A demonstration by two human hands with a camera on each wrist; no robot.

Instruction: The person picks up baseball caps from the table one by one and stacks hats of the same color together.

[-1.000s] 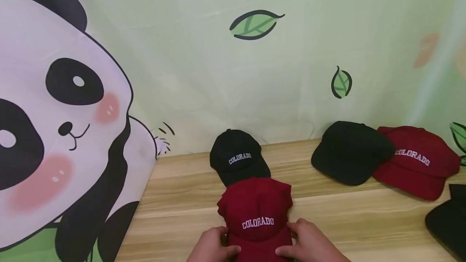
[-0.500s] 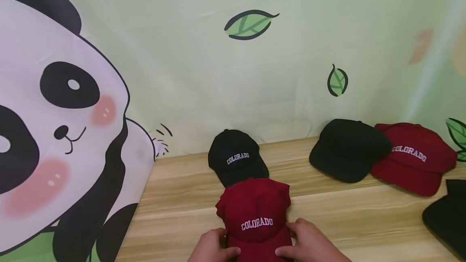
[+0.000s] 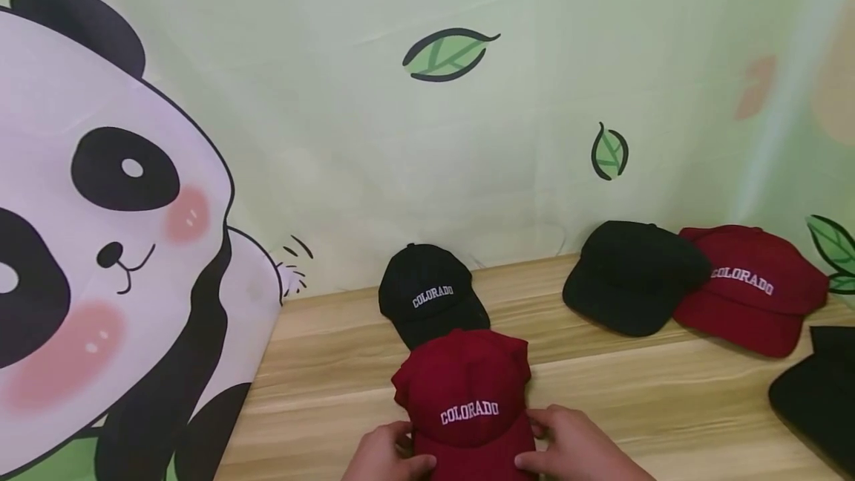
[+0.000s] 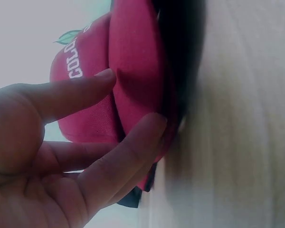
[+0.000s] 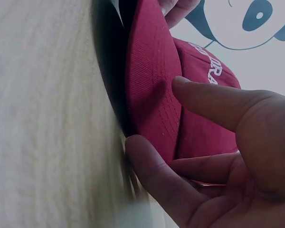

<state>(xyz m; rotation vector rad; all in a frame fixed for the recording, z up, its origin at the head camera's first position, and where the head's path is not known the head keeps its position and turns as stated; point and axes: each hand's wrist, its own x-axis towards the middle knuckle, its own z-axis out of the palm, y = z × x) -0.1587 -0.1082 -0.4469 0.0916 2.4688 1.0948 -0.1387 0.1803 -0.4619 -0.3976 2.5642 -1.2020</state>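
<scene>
A red baseball cap (image 3: 467,384) with white COLORADO lettering lies near the table's front, its brim toward me and partly cut off by the frame. My left hand (image 3: 386,451) holds the left side of the brim; in the left wrist view the thumb (image 4: 102,80) lies on top and a fingertip (image 4: 154,124) meets the edge. On the other side my right hand (image 3: 574,444) grips the brim likewise, thumb (image 5: 187,88) on top and forefinger (image 5: 140,147) along the edge. Directly behind, a black COLORADO cap (image 3: 427,288) has its brim overlapped by the red crown.
At the back right, a plain black cap (image 3: 634,277) overlaps another red COLORADO cap (image 3: 755,310). Another black cap (image 3: 818,407) is cut off at the right edge. A pale green backdrop (image 3: 521,95) with a panda print hangs behind the wooden table (image 3: 320,362).
The head view has shifted slightly. My right thumb has slid a little outward toward the brim's right edge. Both hands stay at the red cap's brim, and the other caps lie as before.
</scene>
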